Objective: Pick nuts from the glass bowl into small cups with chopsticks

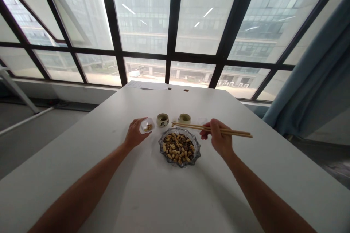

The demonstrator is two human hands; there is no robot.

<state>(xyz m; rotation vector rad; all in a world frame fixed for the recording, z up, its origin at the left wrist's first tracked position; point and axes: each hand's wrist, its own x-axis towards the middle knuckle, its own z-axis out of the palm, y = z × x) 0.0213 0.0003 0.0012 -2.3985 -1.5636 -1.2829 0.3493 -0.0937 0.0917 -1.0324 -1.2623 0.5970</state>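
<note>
Nearest on the white table [153,196] sits a clear, scalloped glass bowl [196,157] heaped with tan, unshelled peanuts [179,149] and dark seeds. It lies between the hands, slightly closer to the wearer than either. The left hand [136,133] is closed around a small, clear plastic container [145,122], its mouth tipped toward the wearer, a few brown-yellow pieces inside. The right hand [217,136] is clamped on long, pale wooden chopsticks [191,126]. Their long axis runs left to right; the tips point left toward the container, past the bowl's far rim and well apart from the container. Whether the tips grip anything is too small to tell. Just beyond the bowl stand a squat, round, pale cup with black lettering [163,121] and a similar greenish cup [185,118], the tips coming between them. Counted: one bowl, one container, two chopsticks, two cups; the peanuts overlap too much to count. Farther off lie white paper sheets [147,85] at the table's far edge, then black-framed windows [144,14].
</note>
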